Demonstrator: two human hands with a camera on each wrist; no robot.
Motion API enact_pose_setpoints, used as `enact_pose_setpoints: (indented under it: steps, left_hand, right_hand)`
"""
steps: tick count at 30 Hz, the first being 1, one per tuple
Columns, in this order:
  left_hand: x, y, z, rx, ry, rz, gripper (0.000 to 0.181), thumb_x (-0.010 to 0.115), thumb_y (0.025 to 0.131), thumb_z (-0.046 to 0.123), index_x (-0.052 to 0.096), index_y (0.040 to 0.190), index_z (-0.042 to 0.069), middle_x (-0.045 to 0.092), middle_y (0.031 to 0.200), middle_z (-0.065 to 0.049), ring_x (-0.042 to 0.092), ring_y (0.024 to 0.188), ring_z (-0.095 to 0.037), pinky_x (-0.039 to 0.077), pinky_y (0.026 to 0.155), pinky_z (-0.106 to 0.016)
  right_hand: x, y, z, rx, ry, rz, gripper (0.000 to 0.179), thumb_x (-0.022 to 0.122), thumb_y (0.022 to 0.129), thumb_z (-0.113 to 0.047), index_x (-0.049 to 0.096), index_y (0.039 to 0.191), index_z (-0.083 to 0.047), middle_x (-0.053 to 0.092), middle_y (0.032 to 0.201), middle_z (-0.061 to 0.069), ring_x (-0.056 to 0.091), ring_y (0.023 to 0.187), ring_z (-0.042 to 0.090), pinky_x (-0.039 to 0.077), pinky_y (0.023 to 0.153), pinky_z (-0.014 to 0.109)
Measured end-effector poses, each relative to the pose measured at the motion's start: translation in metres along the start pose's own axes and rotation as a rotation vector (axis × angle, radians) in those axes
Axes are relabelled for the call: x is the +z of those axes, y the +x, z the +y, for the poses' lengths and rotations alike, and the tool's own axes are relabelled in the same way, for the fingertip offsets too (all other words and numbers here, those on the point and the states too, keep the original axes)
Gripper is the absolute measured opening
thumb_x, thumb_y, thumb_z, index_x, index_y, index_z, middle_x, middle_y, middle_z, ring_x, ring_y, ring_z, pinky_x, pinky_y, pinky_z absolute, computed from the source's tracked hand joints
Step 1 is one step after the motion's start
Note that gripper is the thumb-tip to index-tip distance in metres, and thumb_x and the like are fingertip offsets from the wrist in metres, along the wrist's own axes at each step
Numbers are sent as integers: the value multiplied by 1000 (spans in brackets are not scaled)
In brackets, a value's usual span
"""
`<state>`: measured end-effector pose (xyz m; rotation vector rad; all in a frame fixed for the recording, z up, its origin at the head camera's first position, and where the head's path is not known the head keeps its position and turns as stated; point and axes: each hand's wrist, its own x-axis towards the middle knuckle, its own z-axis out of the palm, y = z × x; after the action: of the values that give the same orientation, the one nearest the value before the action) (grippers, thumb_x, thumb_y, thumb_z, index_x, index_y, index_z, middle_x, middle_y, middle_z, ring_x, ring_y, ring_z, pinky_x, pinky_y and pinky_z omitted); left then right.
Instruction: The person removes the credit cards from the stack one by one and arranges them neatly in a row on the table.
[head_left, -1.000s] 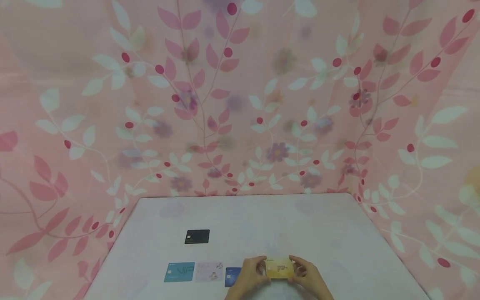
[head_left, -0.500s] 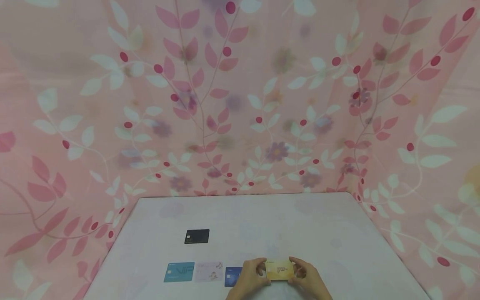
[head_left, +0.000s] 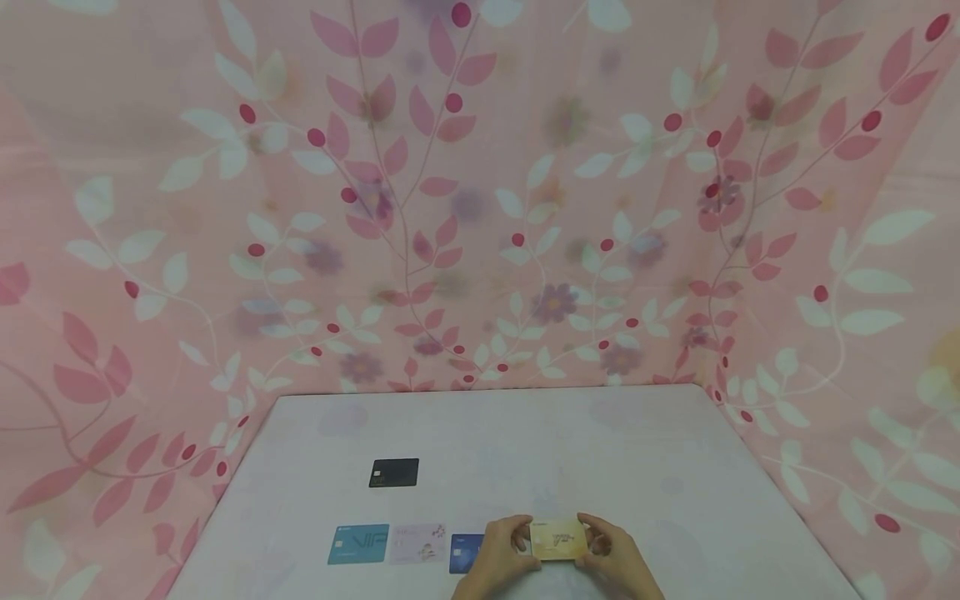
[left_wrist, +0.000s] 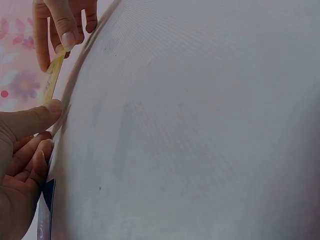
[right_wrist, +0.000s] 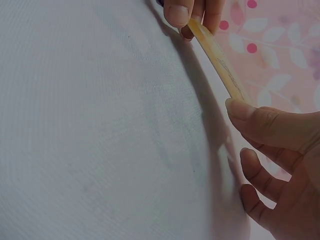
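Observation:
Between my two hands is a yellow bank card (head_left: 558,540), its face turned toward the head camera. My left hand (head_left: 501,550) pinches its left end with thumb and fingers, and my right hand (head_left: 613,552) pinches the right end. In the left wrist view the card (left_wrist: 52,80) appears nearly edge-on, close over the white tabletop. The right wrist view shows the card (right_wrist: 216,57) tilted, with the right thumb on its near end. A blue card (head_left: 465,552) lies just left of my left hand, which partly covers it.
A teal card (head_left: 358,544) and a pale pink flowered card (head_left: 418,543) lie in a row with the blue one. Farther back rests a black card (head_left: 394,472). Pink floral cloth (head_left: 480,208) hangs around the white table (head_left: 637,450).
Both hands keep their pinch on the yellow card in nearly the same place. The card's tilt shifts slightly and its printed pattern catches the light differently. The other cards stay put.

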<state>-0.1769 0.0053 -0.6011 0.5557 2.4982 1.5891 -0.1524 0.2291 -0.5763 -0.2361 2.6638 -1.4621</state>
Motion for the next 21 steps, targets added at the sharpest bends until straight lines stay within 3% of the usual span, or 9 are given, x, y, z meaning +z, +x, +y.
enact_pose_setpoints:
  steps: [14, 21]
  left_hand:
    - [-8, -2, 4, 6, -22, 2, 56, 81, 63, 3, 60, 114, -7, 59, 80, 7, 49, 64, -1, 44, 57, -18]
    - [-10, -3, 0, 19, -18, 22, 56, 81, 61, 3, 61, 113, -7, 60, 80, 7, 49, 64, -1, 44, 56, -18]
  right_hand:
    - [3, 3, -1, 14, -49, 4, 65, 80, 66, -9, 54, 123, 8, 60, 88, 1, 52, 73, 9, 45, 66, 20]
    - [4, 4, -6, -43, -39, 2, 63, 80, 67, -8, 54, 121, 10, 61, 88, 4, 54, 72, 10, 47, 66, 21]
